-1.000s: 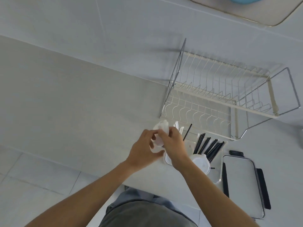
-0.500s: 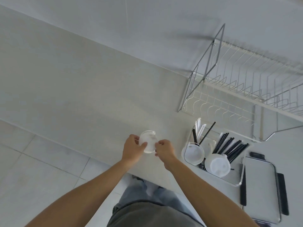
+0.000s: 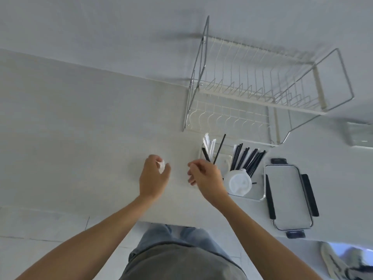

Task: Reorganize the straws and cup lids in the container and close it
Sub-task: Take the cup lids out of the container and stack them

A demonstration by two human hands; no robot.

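My left hand [image 3: 154, 176] hovers over the white counter and grips a clear cup lid [image 3: 161, 166], mostly hidden under the fingers. A short way to its right, my right hand [image 3: 205, 176] holds nothing, fingers loosely curled, at the left edge of the clear container [image 3: 253, 198]. Inside the container are a stack of white cup lids [image 3: 239, 182], a bunch of black straws [image 3: 249, 158] leaning right, and white wrapped straws [image 3: 209, 143] at the far left corner. The container's lid [image 3: 287, 195], with black clips, lies flat just right of it.
A white wire dish rack [image 3: 262, 87] stands behind the container against the wall. A glass box [image 3: 361, 134] sits at the right edge. The counter's front edge [image 3: 171, 223] runs just below my wrists; shoes [image 3: 343, 261] are on the floor at lower right.
Both hands held the cup lid between them; now my right hand has let go and moved right to the container, while my left hand keeps the lid.
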